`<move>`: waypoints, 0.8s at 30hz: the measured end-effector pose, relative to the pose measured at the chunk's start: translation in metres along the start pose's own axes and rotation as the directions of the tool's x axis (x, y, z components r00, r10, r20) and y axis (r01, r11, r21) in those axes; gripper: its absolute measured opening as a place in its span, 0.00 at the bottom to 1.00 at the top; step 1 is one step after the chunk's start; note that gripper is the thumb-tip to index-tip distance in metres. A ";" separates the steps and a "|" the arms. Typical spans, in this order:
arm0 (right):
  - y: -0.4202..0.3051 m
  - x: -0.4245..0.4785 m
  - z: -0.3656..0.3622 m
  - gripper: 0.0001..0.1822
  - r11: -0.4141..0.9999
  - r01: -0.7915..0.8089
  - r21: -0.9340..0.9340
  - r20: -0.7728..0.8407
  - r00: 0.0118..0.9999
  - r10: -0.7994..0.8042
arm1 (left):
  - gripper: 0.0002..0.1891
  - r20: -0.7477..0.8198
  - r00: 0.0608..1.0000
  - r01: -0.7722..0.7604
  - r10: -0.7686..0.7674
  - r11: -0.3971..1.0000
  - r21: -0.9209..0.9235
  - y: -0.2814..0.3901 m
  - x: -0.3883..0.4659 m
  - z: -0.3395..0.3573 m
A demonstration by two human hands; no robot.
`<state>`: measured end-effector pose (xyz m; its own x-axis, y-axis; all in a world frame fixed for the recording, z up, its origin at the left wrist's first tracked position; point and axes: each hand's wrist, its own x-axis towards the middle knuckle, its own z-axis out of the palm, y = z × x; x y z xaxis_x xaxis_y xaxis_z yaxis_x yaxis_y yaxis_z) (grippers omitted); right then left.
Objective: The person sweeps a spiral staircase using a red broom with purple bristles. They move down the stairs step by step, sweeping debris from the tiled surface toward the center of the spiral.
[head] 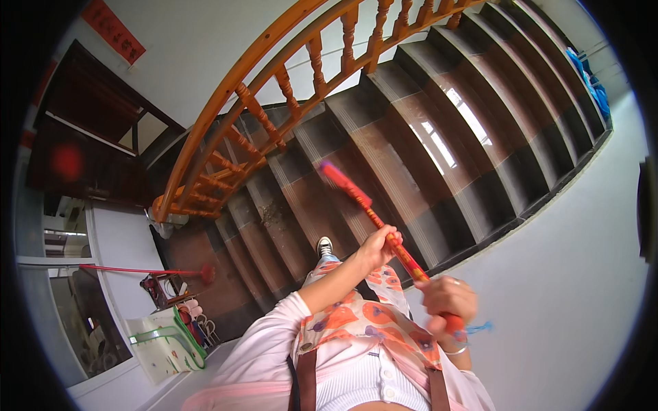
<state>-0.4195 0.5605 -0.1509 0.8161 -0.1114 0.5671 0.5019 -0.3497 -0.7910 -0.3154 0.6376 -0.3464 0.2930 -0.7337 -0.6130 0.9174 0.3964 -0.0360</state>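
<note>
A red patterned broom (380, 220) slants across the staircase in front of me. My left hand (379, 247) is closed around the middle of its handle. Lower down, my right hand (450, 302) grips the handle near its end, where a blue cord (480, 327) hangs. The broom's red and purple head (343, 181) is blurred and lies over the dark stone steps (313, 198); whether it touches them I cannot tell. Loose debris (272, 213) is scattered on a step left of the broom head. My shoe (324, 246) shows below it on a step.
A wooden banister (241, 100) curves along the left of the stairs; a white wall (555, 298) borders the right. At lower left are a red long-handled tool (149, 270) and a patterned bag (167, 349). Blue cloth (591, 87) lies at the upper right stair edge.
</note>
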 end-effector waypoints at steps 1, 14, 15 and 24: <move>0.006 0.005 0.006 0.26 0.993 0.031 -0.112 0.132 0.991 -0.016 | 0.07 0.015 1.000 -0.002 0.002 1.000 -0.024 0.003 0.014 -0.006; 0.019 -0.014 -0.013 0.18 0.972 -0.067 0.227 -0.006 0.998 0.070 | 0.06 -0.085 0.958 -0.284 0.275 0.953 -0.109 0.022 -0.011 -0.025; 0.018 -0.007 -0.010 0.18 0.989 -0.027 0.148 0.050 0.999 0.019 | 0.07 0.030 0.955 -0.291 0.294 0.953 -0.084 0.026 -0.003 -0.024; 0.039 -0.016 0.005 0.21 0.994 -0.004 0.106 0.091 0.996 -0.006 | 0.06 -0.257 0.953 -0.196 0.162 0.974 -0.112 -0.012 0.021 -0.052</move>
<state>-0.4118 0.5535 -0.1918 0.8357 -0.0245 0.5486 0.5264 -0.2489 -0.8130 -0.3348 0.6460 -0.3996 0.3587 -0.4928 -0.7928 0.8062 0.5916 -0.0029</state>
